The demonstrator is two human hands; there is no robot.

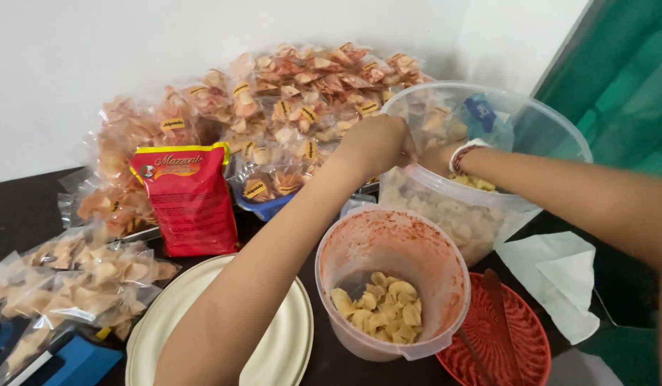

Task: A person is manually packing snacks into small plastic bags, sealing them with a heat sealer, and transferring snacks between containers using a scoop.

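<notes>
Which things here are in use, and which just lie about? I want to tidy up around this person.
In use:
left hand and right hand, both in the big clear tub of yellow snacks
small tub, red-smeared, partly filled

Lying about:
red bag
sealed packets
cream lid
red lid
white tissue

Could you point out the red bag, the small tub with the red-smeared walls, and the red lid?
Red bag [191,207], head view: middle of its front panel.
Small tub [359,246], head view: red-smeared inner wall, left side.
Red lid [531,336], head view: ribbed top surface, right part.
</notes>
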